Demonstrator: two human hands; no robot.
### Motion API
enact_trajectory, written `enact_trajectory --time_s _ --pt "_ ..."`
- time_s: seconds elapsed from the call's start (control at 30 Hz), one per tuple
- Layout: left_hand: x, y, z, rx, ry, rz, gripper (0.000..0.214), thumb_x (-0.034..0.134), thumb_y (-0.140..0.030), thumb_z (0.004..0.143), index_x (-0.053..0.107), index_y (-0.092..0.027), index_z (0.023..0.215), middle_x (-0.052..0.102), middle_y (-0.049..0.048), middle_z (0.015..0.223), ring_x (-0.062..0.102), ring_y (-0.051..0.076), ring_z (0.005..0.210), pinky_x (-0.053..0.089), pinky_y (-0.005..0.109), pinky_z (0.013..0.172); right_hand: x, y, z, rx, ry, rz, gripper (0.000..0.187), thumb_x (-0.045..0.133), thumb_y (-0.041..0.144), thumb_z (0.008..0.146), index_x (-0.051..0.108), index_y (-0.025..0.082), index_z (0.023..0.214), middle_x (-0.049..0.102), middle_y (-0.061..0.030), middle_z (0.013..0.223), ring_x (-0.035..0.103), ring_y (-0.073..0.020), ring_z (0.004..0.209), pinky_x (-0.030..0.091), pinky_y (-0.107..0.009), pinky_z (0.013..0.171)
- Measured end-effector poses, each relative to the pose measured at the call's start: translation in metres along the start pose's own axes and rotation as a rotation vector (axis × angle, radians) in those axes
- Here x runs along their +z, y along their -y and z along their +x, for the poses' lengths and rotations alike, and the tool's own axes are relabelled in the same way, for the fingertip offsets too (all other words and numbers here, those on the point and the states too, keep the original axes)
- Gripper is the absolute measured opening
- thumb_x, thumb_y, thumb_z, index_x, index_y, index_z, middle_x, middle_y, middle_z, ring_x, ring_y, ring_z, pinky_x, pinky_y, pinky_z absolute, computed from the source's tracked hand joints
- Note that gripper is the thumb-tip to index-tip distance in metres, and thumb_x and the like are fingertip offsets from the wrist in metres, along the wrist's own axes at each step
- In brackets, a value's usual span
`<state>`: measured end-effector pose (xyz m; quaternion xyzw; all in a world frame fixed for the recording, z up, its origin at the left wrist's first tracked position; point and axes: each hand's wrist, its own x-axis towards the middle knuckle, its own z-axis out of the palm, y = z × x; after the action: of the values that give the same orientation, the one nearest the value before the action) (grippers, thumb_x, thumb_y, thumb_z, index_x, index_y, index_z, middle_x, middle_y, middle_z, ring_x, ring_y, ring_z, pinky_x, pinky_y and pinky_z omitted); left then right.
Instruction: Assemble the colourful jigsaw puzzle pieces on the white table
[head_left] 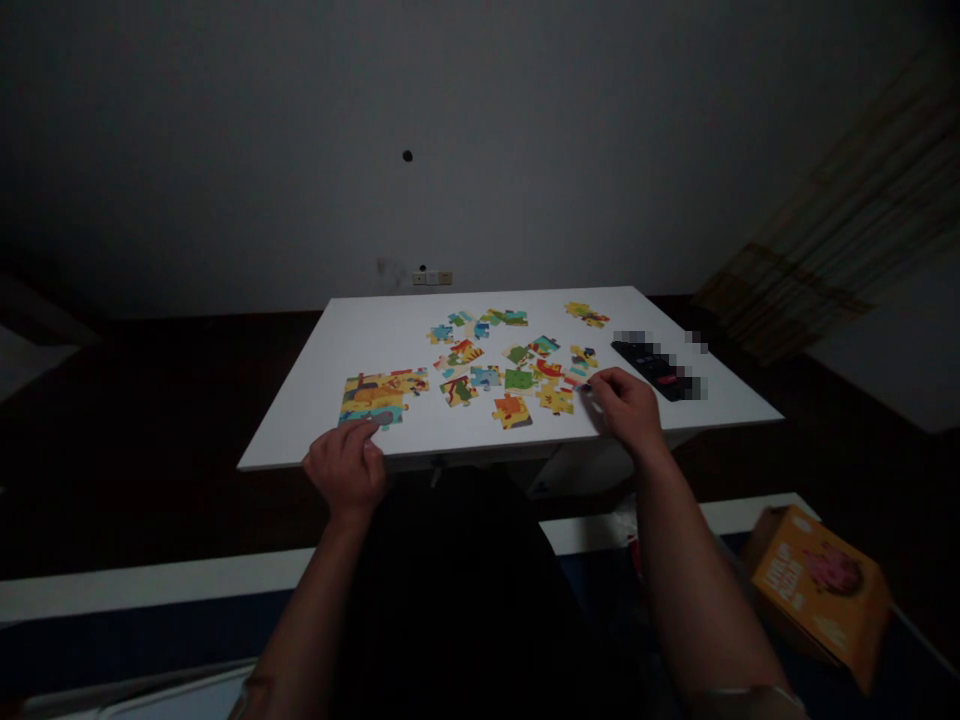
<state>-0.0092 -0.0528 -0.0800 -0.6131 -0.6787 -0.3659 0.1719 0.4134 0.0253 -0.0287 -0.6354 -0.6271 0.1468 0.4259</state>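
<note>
Several joined jigsaw pieces form a partly assembled puzzle (375,393) at the table's left front. Beside its lower edge rests my left hand (345,468), fingers curled at the table edge; whatever is inside them, if anything, is hidden. My right hand (628,408) is closed in a pinch at the right of the loose pieces. At its fingertips is a small puzzle piece (578,382), mostly covered by other pieces and the fingers. Loose pieces lie around the middle, among them an orange and yellow piece (512,411), a green piece (519,380) and a yellow piece (556,400).
The white table (300,370) carries a black phone-like device (649,368), partly pixelated, at the right. A yellow-orange puzzle box (821,590) lies low at the right on the bench. Wall sockets (433,278) are behind the table, and a curtain (817,240) hangs at the right.
</note>
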Motion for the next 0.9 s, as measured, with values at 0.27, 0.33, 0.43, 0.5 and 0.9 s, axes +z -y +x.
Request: enact_trajectory --time_s 0.27,0.33,0.43,0.5,0.9 --pt "0.0002 0.0002 0.0009 0.005 0.018 -0.027 0.029 0.052 -0.028 0.084 0.072 -0.022 0.104 0.072 0.0097 0.116 0.058 0.032 0.109 0.037 0.052 0.097 -0.0017 0.0067 -0.0001 0.029 0.023 -0.039 0.025 0.051 0.047 0.089 0.066 0.028 0.084 0.069 -0.0051 0.079 0.063 -0.0249 0.079 0.046 -0.037 0.074" --pt "-0.0001 0.0001 0.0008 0.007 0.013 -0.024 0.029 0.051 -0.029 0.085 0.072 -0.022 0.104 0.072 0.0093 0.116 0.059 0.032 0.108 0.036 0.052 0.097 -0.0022 0.0083 0.0000 0.028 0.021 -0.040 0.025 0.051 0.047 0.088 0.067 0.029 0.084 0.069 -0.0051 0.078 0.063 -0.0251 0.078 0.046 -0.037 0.074" --pt "0.0005 0.0003 0.0006 0.003 0.009 -0.010 0.028 0.051 -0.029 0.085 0.071 -0.024 0.104 0.072 0.0085 0.115 0.059 0.032 0.108 0.036 0.052 0.097 -0.0029 0.0084 0.0009 0.028 0.019 -0.028 0.027 0.050 0.049 0.089 0.067 0.029 0.084 0.069 -0.0048 0.079 0.063 -0.0255 0.079 0.046 -0.037 0.074" --pt "0.0016 0.0007 0.0003 0.007 0.011 -0.006 0.028 0.051 -0.028 0.084 0.070 -0.024 0.104 0.072 0.0087 0.114 0.059 0.032 0.107 0.036 0.052 0.097 -0.0031 0.0068 0.0015 0.040 -0.010 0.005 0.028 0.049 0.050 0.089 0.065 0.028 0.084 0.070 -0.0050 0.085 0.064 -0.0261 0.084 0.047 -0.038 0.076" --pt "0.0072 0.0017 -0.0006 -0.006 -0.037 -0.057 0.027 0.051 -0.028 0.084 0.071 -0.022 0.101 0.073 0.0112 0.110 0.058 0.033 0.105 0.034 0.053 0.098 -0.0019 0.0051 -0.0017 -0.087 0.101 0.041 0.029 0.046 0.047 0.094 0.068 0.029 0.102 0.072 -0.0045 0.102 0.065 -0.0268 0.095 0.050 -0.042 0.086"
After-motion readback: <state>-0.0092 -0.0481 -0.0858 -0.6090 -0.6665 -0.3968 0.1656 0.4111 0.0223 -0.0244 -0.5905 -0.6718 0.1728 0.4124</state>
